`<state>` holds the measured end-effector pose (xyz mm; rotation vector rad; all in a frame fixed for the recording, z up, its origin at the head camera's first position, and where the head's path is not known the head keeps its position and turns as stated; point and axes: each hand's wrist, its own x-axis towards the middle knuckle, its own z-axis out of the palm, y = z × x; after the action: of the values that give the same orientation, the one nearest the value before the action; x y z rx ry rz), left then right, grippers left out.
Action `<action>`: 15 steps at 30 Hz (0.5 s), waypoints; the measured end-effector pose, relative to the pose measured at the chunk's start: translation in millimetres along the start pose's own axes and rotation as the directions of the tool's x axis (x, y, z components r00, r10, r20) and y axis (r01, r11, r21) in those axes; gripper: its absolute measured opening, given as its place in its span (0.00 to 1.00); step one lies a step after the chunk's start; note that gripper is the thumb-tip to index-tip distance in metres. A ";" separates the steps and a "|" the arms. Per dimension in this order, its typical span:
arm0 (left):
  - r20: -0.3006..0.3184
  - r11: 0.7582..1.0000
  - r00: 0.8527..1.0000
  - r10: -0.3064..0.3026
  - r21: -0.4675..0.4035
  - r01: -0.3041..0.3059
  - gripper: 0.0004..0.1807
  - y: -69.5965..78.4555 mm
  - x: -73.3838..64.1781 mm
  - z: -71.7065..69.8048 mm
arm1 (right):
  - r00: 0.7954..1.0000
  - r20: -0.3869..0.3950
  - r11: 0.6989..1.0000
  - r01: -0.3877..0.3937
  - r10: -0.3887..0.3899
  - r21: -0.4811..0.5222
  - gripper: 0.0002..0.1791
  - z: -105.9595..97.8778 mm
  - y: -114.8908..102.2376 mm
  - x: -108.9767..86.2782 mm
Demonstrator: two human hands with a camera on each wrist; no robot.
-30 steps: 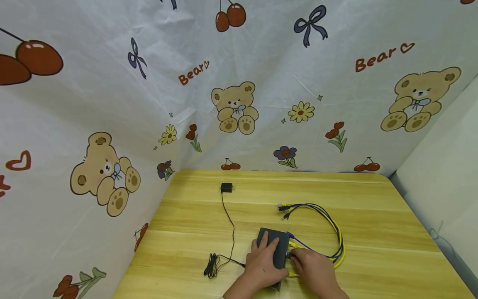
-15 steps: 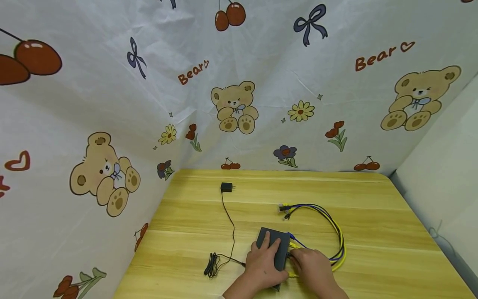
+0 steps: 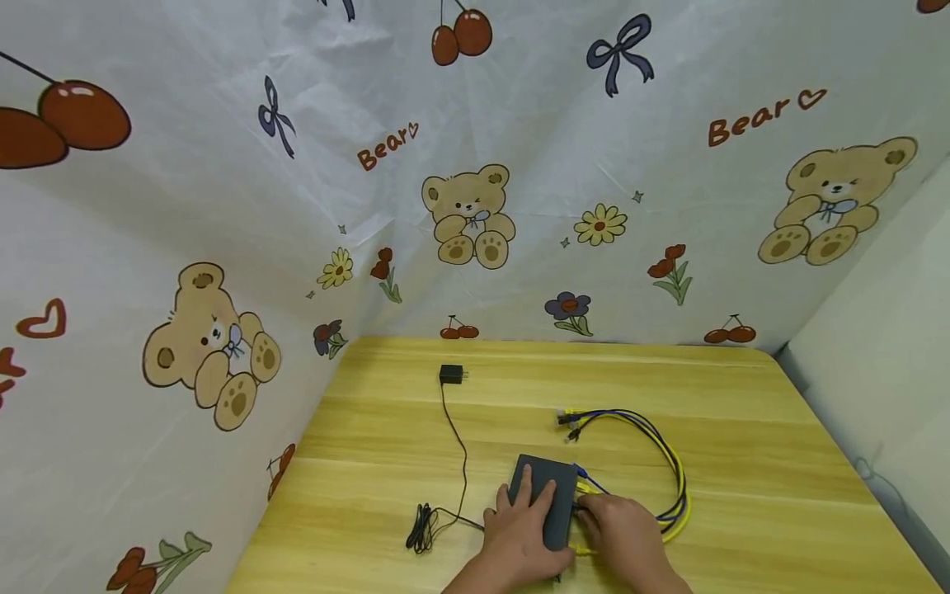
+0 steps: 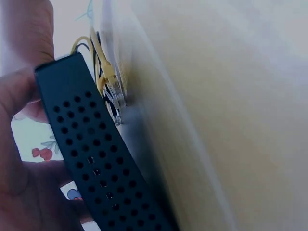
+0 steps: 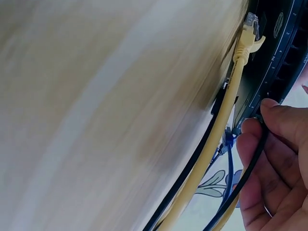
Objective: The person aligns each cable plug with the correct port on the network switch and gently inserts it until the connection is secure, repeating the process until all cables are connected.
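Note:
A black network switch (image 3: 559, 516) lies on the table, its row of ports facing right. My left hand (image 3: 519, 540) rests across its top with fingers spread, the thumb at the near right edge. The left wrist view shows the switch's perforated side (image 4: 98, 144). At the port side, my right hand (image 3: 627, 532) pinches the end of a black network cable (image 5: 253, 166) against the ports. Its plug is hidden by the fingertips. A yellow cable's plug (image 5: 245, 45) and a blue plug (image 5: 228, 138) also lie by the port side; how deep they sit is unclear.
The cables loop right and back, their free plugs (image 3: 570, 421) bunched behind the switch. Left of it lies a coiled black power cord (image 3: 421, 528) leading to a power adapter (image 3: 451, 374). Bear-print cloth (image 3: 467, 124) stands behind the wooden table (image 3: 779, 478).
My left hand has slid slightly toward the switch's near end. The black cable's plug, partly visible a second ago, is now covered by my right fingers at the ports.

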<state>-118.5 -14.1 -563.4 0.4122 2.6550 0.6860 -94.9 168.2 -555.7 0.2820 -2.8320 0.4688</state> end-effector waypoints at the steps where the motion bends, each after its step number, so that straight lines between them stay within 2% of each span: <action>1: 0.004 1.000 1.000 -0.006 0.009 0.006 0.49 -0.5 -1.1 0.4 | 1.000 -0.001 1.000 0.000 0.000 0.001 0.05 -0.2 0.1 0.3; 6: 0.004 0.999 1.000 -0.024 -0.021 0.024 0.48 -1.3 -1.8 2.2 | 1.000 -0.006 1.000 0.001 -0.001 0.020 0.06 -0.8 0.2 -2.0; 9: 0.008 0.999 0.999 -0.036 -0.037 0.036 0.49 -1.1 -1.9 2.8 | 0.998 -0.047 0.999 0.034 -0.032 0.032 0.08 -0.6 2.2 -8.1; 12: 0.003 0.998 0.999 -0.045 -0.038 0.045 0.49 -1.2 -2.7 2.8 | 0.988 -0.097 0.992 0.121 -0.116 0.046 0.10 -1.0 5.1 -15.2; 14: -0.003 0.998 0.999 -0.051 -0.044 0.051 0.49 -1.5 -3.3 2.2 | 0.979 -0.084 0.980 0.189 -0.183 0.067 0.08 -4.8 4.5 -18.8; 15: -0.004 0.997 0.999 -0.054 -0.048 0.053 0.49 -1.7 -3.3 1.7 | 0.976 -0.052 0.974 0.214 -0.210 0.080 0.06 -6.7 4.1 -20.6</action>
<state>-115.2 -16.0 -564.7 0.3256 2.6385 0.7334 -74.8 177.4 -556.5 0.5774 -2.7031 0.5429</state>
